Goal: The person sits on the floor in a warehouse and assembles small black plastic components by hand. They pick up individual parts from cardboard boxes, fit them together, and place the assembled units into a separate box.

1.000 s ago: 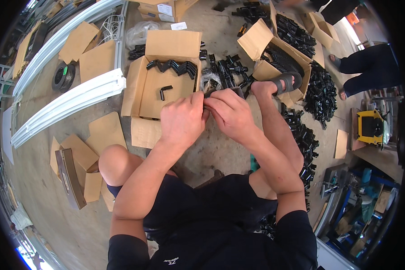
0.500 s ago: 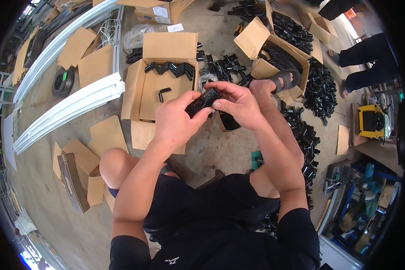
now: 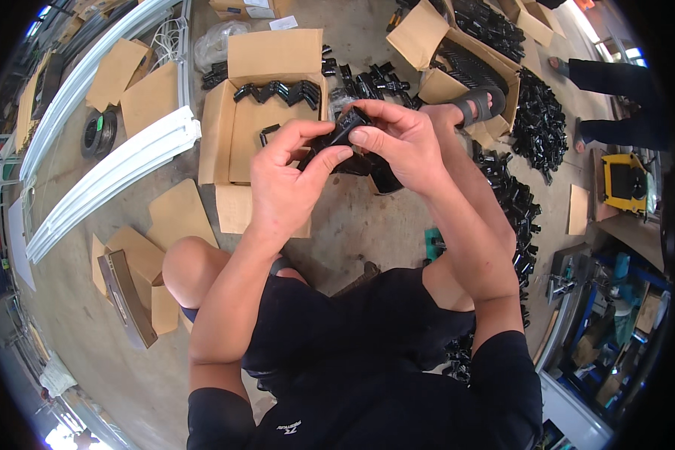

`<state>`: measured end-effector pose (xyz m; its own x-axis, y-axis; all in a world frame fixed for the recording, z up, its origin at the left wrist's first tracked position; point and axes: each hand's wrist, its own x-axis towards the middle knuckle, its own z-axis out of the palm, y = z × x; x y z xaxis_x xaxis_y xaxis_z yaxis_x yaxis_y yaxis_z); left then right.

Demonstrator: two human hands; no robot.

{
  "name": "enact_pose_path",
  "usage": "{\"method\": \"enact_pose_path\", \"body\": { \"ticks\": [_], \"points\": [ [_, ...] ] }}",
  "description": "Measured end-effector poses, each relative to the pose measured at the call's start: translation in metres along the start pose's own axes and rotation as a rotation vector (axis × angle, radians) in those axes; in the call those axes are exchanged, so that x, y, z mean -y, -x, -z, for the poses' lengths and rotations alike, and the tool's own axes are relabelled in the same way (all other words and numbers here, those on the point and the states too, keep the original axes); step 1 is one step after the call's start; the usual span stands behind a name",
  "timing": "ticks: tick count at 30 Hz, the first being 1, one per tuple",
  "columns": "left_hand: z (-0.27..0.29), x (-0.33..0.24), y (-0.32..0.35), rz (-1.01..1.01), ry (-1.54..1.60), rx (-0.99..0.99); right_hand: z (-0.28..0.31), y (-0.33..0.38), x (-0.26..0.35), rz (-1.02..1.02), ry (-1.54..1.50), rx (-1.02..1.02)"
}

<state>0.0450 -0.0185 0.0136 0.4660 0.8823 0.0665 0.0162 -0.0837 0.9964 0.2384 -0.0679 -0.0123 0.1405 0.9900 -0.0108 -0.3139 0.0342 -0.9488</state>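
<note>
Both hands are raised in front of me, above the near right side of an open cardboard box (image 3: 225,150). Between them is a black angled connector (image 3: 346,129), tilted and partly covered by fingers. My left hand (image 3: 281,180) pinches its lower left side with thumb and forefinger. At its upper right end, my right hand (image 3: 406,146) grips it with thumb and fingers. Several similar black L-shaped connectors (image 3: 281,91) stand in a zigzag row inside the box. One loose connector (image 3: 268,133) lies on the box bottom, partly behind my left hand.
Loose black connectors (image 3: 379,79) lie on the floor past the box, with a larger heap (image 3: 540,127) at the right. Another cardboard box (image 3: 495,60) holds packed black parts. White profiles (image 3: 120,176) extend along the left. A person in dark trousers (image 3: 622,105) stands far right.
My hands have risen a little in the view, and the connector has turned more upright between them. My view has shifted slightly. The person at the right has shifted position.
</note>
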Motion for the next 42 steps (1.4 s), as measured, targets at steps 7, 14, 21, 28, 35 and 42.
{"method": "enact_pose_path", "body": {
  "ticks": [7, 14, 21, 28, 35, 42],
  "points": [
    [-0.008, -0.009, 0.001, 0.02, 0.044, -0.059, -0.006, -0.003, 0.008, 0.072, 0.097, -0.004],
    [-0.007, -0.008, 0.004, -0.009, 0.032, -0.064, -0.008, -0.003, 0.025, 0.047, 0.184, 0.02],
    [0.006, -0.01, -0.004, 0.059, 0.233, -0.128, -0.012, -0.025, 0.029, -0.01, 0.146, 0.088],
    [0.048, -0.005, -0.028, 0.066, 0.55, -0.249, 0.072, -0.121, -0.096, -0.029, 1.275, -0.06],
    [0.08, 0.011, -0.042, 0.129, 0.524, -0.362, 0.08, -0.144, -0.242, -0.377, 1.969, 0.251],
    [0.105, 0.014, -0.05, 0.139, 0.62, -0.422, 0.057, -0.16, -0.276, -0.533, 1.976, 0.45]
  ]
}}
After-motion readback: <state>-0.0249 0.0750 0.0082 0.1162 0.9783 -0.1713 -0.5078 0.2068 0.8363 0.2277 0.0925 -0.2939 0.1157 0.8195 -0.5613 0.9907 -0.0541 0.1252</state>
